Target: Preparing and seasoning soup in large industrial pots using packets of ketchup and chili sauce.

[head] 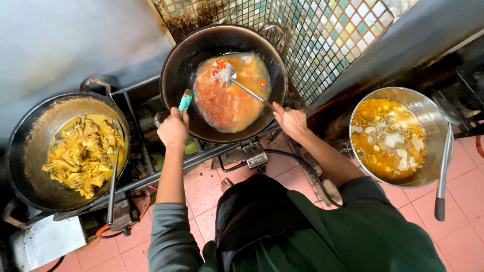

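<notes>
Stirring away: right hand (290, 120) is closed round the ladle (241, 85) handle, its bowl sitting in the orange-red sauce in the middle wok (176, 65), while left hand (173, 130) grips a small green packet (185, 99), I think, at the wok's near rim

one small teal packet (185, 100) with a red end, held upright just beside the wok's near rim.
</notes>
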